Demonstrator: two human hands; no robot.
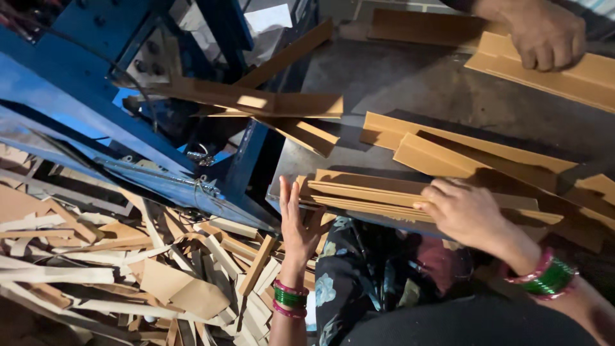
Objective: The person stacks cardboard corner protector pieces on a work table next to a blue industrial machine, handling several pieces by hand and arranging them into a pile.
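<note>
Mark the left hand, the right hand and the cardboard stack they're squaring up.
left hand (297,221), head view, on the open palm pressed flat against the stack's end.
right hand (462,210), head view, on the back of the hand resting on the stack.
cardboard stack (365,192), head view, on the top strip's bare face.

The left hand (298,224) stands flat and upright, palm pressed against the end of a stack of brown cardboard angle strips (384,195) lying on the dark table (410,83). The right hand (464,211) rests on top of that stack, fingers (430,197) curled over its edge. More angle strips (474,154) lie just beyond. Another person's hand (544,32) presses a far strip (564,74). A blue machine (96,115) stands left, above cardboard scraps (128,275) on the floor
</note>
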